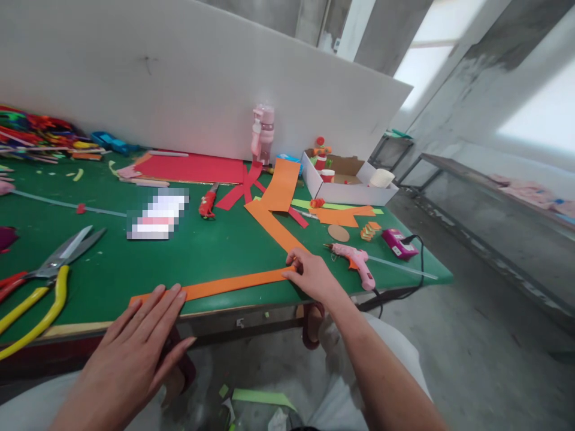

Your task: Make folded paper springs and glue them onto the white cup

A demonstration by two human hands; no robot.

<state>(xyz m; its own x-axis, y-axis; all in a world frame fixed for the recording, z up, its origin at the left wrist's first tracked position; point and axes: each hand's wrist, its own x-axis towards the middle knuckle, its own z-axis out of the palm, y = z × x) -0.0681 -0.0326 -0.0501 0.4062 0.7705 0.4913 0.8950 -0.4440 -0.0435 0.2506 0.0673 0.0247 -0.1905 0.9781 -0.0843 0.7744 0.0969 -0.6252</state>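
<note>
From my remote station I log the left hand (132, 348) flat, fingers extended, on the orange strip (238, 283) running between both hands, right hand (318, 278) pinching it, glue gun (356, 258) just right of that hand.

A green counter (211, 251) is standing on a grey floor (485, 341). Behind the counter, a wide whitish board (188, 78) is rising. To the counter's right, a long bench (467, 173) is stretching beside a patchy wall (476, 114), where bright white patches (431, 69) are glowing.
</note>
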